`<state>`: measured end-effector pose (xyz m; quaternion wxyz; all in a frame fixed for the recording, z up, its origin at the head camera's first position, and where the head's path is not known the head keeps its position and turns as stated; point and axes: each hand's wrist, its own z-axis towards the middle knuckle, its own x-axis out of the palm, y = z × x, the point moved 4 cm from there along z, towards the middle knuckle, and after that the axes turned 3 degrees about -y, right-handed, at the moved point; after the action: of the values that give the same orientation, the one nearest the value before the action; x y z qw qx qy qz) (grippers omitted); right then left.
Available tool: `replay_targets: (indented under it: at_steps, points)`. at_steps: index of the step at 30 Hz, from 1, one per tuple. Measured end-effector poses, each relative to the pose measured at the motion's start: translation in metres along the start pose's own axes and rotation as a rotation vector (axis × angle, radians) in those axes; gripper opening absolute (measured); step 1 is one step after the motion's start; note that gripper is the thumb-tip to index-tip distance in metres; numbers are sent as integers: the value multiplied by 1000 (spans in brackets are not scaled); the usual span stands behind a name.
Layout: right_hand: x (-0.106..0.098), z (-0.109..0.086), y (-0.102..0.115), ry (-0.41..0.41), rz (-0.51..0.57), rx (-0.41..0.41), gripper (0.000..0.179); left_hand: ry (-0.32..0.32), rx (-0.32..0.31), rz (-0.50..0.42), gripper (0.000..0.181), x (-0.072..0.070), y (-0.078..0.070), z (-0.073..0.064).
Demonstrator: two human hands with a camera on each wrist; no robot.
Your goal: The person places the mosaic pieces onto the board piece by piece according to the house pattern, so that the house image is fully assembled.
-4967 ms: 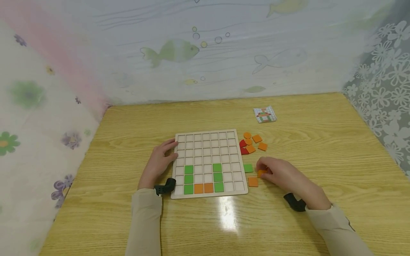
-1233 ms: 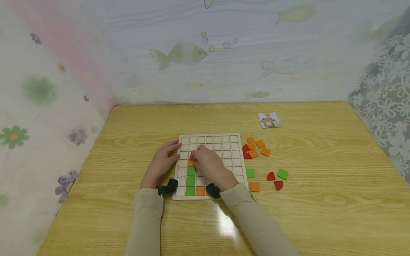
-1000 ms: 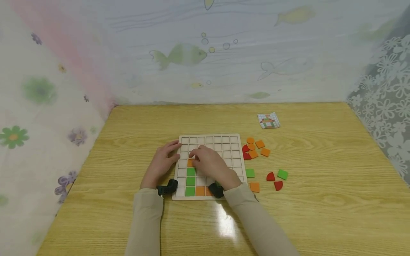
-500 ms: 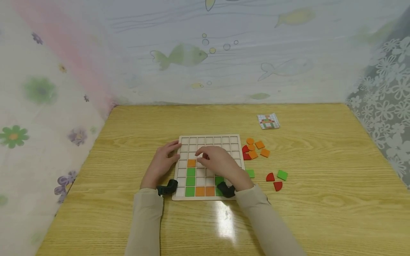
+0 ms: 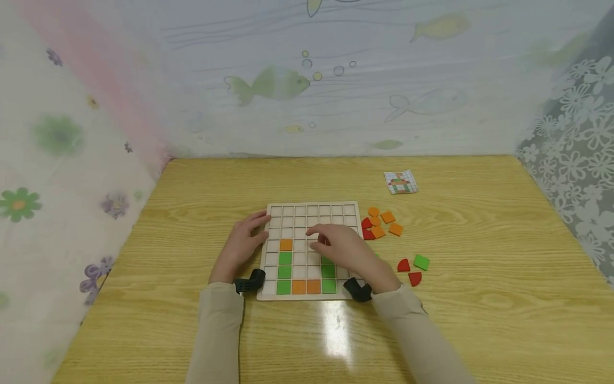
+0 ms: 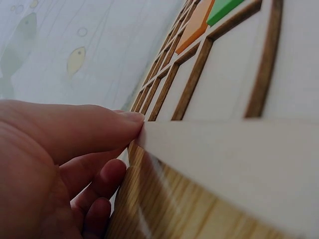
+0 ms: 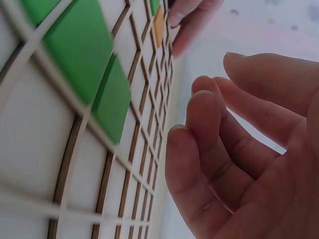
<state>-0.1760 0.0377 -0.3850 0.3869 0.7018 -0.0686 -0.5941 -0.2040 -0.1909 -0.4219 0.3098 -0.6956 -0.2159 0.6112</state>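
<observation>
Tile placement appears underway: left hand [image 5: 240, 242], loosely spread, touches the grid board [image 5: 299, 258], lower center; right hand [image 5: 349, 248] hovers empty, thumb parted from fingers; next, likely pinch an orange square tile [image 5: 395, 229], right of center.

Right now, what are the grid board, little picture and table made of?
Grid board: probably wood, pale and matt, with brown cell edges. Little picture: likely thin paper, its edges slightly wavy; finish unclear. Table: wood or wood-look laminate; grain shows, and bright shine suggests a glossy coat.
</observation>
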Motion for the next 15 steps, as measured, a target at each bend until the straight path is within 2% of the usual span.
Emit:
replay_targets:
  at_steps: [15]
  points:
    - [-15,-6,-29,47,-3,42,23,-1,0,2,42,0,-2,0]
